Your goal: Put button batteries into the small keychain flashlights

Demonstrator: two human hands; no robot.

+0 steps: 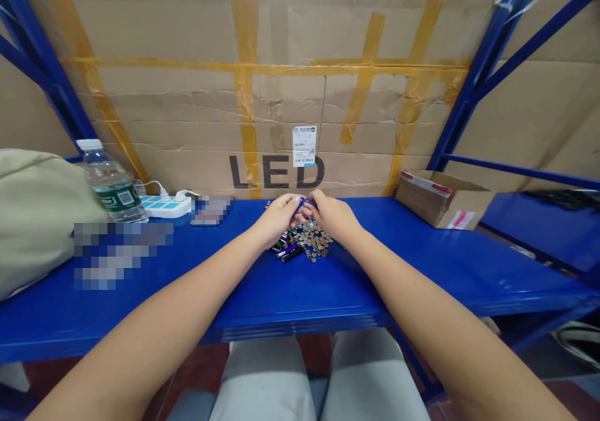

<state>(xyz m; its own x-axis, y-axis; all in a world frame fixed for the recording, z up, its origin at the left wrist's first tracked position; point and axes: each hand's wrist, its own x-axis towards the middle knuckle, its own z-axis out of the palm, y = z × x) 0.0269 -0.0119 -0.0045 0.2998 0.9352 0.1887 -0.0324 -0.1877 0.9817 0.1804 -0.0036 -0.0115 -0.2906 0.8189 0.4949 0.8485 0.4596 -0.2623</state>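
Observation:
My left hand [279,221] and my right hand [335,216] meet above the middle of the blue table. Both are closed, with the fingertips pinching a small blue tube [304,201] between them. Fingers cover much of it, so its exact kind is hard to make out. Just below the hands lies a loose heap of small round silver discs [317,238], like button cells. Left of the discs, partly under my left hand, are several short metallic tubes [291,252] in black, purple and green. A bit of something green [339,244] shows beside my right wrist.
A large taped cardboard panel [197,121] stands behind the blue table [300,296]. At left are a water bottle [115,183], a white power strip [166,206] and a pale green bag [42,215]. An open cardboard box [435,199] sits at right, near the blue rack posts [469,96].

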